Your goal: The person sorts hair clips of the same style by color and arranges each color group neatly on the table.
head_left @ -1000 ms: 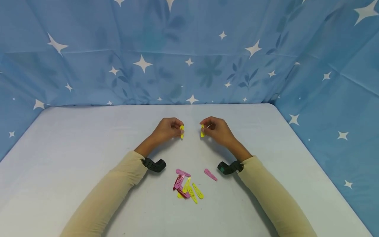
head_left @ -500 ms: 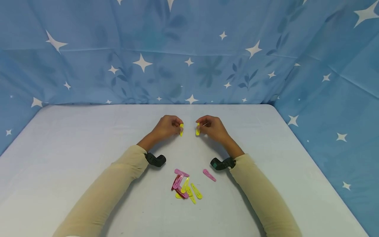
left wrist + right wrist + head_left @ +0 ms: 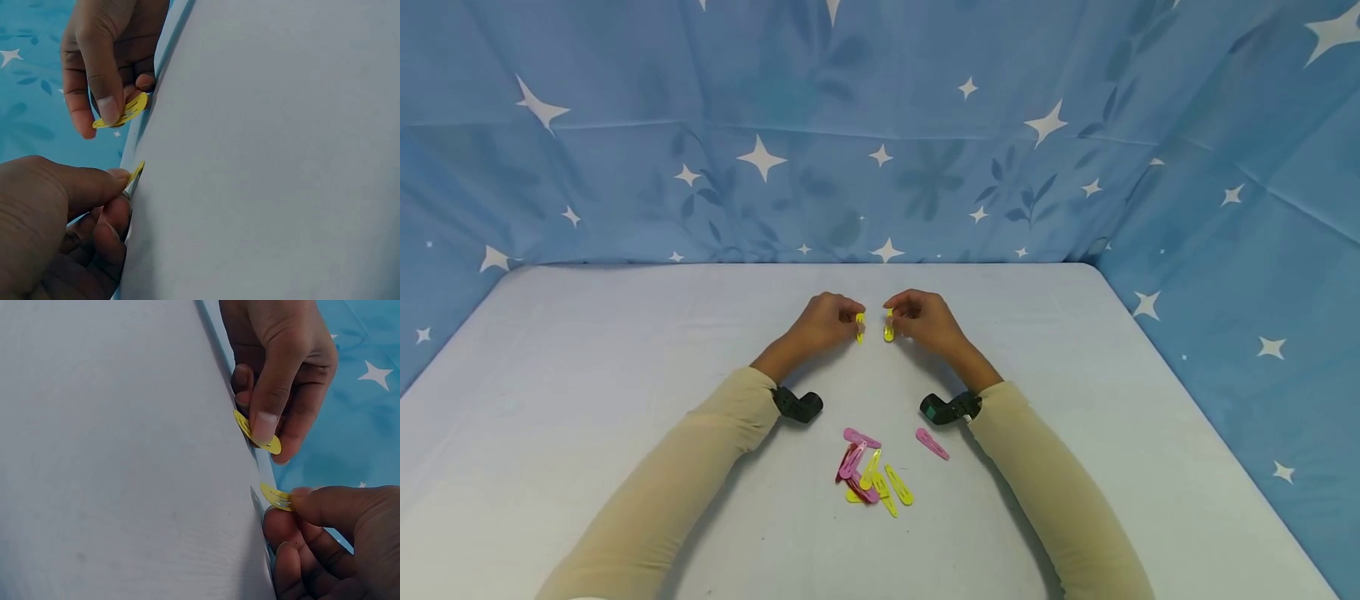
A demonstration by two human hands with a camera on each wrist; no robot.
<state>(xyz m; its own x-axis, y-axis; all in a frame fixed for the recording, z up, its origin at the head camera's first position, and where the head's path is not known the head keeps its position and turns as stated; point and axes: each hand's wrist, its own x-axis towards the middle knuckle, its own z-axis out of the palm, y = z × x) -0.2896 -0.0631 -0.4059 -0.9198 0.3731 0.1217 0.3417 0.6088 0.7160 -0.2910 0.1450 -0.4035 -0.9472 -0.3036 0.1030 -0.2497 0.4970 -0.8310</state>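
My left hand (image 3: 824, 322) pinches a yellow snap hair clip (image 3: 860, 327) between thumb and fingers. Facing it across a small gap, my right hand (image 3: 927, 318) holds another yellow snap hair clip (image 3: 889, 335) by thumb and fingertips. In the left wrist view the left clip (image 3: 137, 172) shows edge-on, while the right clip (image 3: 132, 110) shows its slotted face. The right wrist view has the right clip (image 3: 275, 497) low and the left clip (image 3: 245, 427) above it. Both clips are held over the far half of the white table.
Nearer the person lies a loose pile of hair clips, with pink (image 3: 853, 461), dark red (image 3: 859, 489) and yellow (image 3: 870, 468) ones overlapping. One pink clip (image 3: 932, 443) lies apart to its right. A blue starry curtain (image 3: 880, 192) hangs behind the white table (image 3: 625, 350).
My right hand has moved left with its yellow hair clip, narrowing the gap to the left hand. The left hand has barely moved and the pile is unchanged.
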